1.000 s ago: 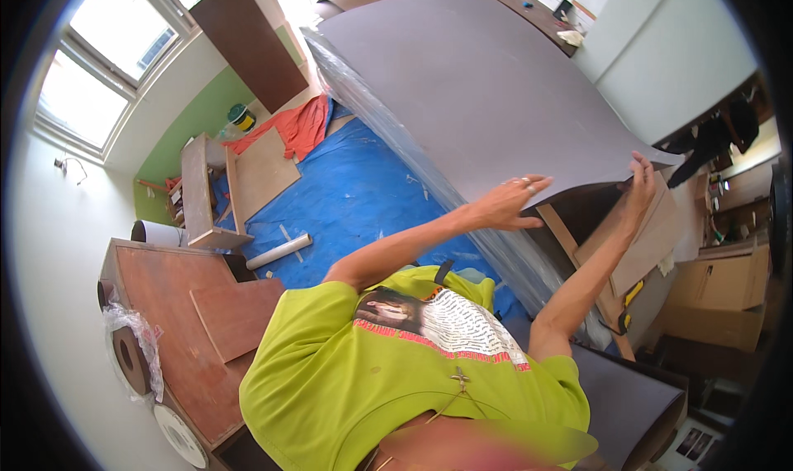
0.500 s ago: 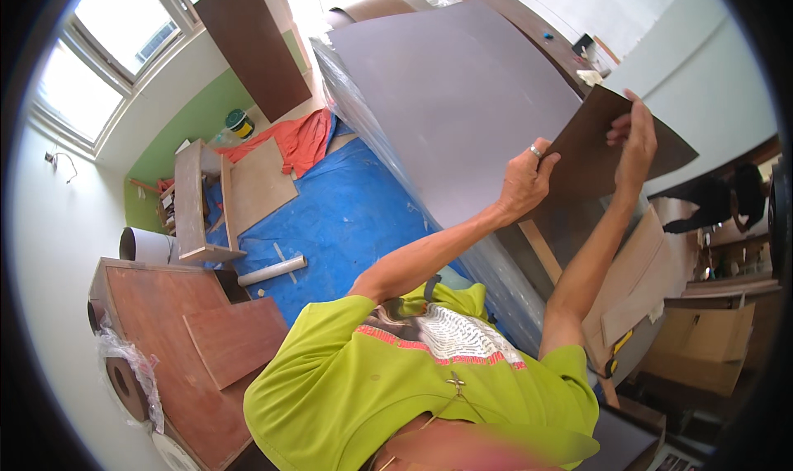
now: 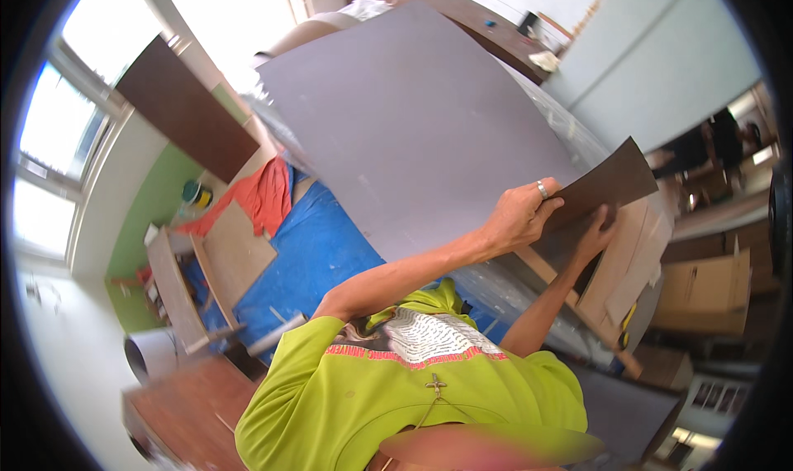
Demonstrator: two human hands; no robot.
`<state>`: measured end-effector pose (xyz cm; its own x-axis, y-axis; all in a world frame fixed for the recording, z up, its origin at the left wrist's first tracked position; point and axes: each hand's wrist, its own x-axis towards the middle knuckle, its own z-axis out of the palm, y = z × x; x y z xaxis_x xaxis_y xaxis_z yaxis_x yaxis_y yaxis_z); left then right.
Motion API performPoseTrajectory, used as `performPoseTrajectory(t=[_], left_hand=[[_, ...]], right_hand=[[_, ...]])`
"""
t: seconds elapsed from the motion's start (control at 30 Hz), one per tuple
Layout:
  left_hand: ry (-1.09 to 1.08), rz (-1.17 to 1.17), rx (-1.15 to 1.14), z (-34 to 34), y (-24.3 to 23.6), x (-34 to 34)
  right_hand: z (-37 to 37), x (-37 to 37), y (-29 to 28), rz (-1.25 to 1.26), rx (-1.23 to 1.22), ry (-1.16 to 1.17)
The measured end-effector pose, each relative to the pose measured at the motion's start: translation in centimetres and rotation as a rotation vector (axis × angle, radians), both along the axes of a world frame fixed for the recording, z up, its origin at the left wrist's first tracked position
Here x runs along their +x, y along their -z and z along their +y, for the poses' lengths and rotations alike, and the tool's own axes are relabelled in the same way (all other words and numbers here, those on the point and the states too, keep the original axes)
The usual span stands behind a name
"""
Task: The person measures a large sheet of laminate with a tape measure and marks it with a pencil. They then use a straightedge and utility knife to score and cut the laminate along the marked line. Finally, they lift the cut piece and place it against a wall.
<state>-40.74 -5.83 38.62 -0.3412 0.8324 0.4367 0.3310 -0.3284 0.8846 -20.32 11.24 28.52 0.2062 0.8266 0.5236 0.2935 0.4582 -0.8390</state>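
A thin dark brown sheet slants up above the right end of a large grey-purple board. My left hand pinches its left end, thumb on the near side; a ring shows on one finger. At the sheet's lower edge is my right hand, its fingertips against the sheet. Motion smears those fingers, so I cannot tell whether they grip it. The large grey-purple board lies flat in front of me, with clear plastic film showing along its far right edge.
Wooden strips and panels lie below the sheet, with a yellow-and-black tool beside them. Blue sheeting covers floor at left, near a wooden frame. Cardboard boxes stand right. A person in dark clothes is farther off.
The brown sheet has come down and turned flatter. My right hand has dropped from the sheet's upper part to its lower edge. My left hand keeps its pinch. The view has shifted.
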Motion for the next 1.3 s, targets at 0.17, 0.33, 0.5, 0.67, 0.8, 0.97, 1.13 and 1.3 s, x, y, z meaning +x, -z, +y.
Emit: performPoseTrajectory(t=[0.17,0.33,0.5,0.67,0.8,0.97,1.13,1.3], left_hand=[[0.229,0.038,0.235,-3.5,-0.5,-2.0],[0.355,0.027,0.219,-8.4,-3.4,-8.0],[0.443,0.006,0.204,-11.5,-5.8,-14.3],[0.669,0.027,0.194,-12.7,-5.0,-22.3],[0.787,0.036,0.188,-13.5,3.1,-31.0],[-0.175,0.304,-0.163,-14.9,21.7,-49.3],[-0.798,0.017,-0.719,-18.6,37.6,-65.9],[-0.429,-0.916,-0.58,-15.3,43.2,-69.1]], right_hand=[[-0.4,0.4,-9.3,-0.214,0.455,0.242],[-4.7,-4.2,-14.2,0.107,0.29,0.21],[-8.0,-9.0,-16.0,0.194,0.403,0.351],[-5.2,-12.1,-17.4,0.146,0.777,0.14],[-3.4,-12.6,-15.9,0.286,0.853,-0.225],[-10.1,-11.3,-7.8,0.17,0.586,0.459],[-22.5,-9.1,-1.4,0.192,0.272,0.822],[-35.8,-8.8,1.3,0.279,0.118,1.078]])
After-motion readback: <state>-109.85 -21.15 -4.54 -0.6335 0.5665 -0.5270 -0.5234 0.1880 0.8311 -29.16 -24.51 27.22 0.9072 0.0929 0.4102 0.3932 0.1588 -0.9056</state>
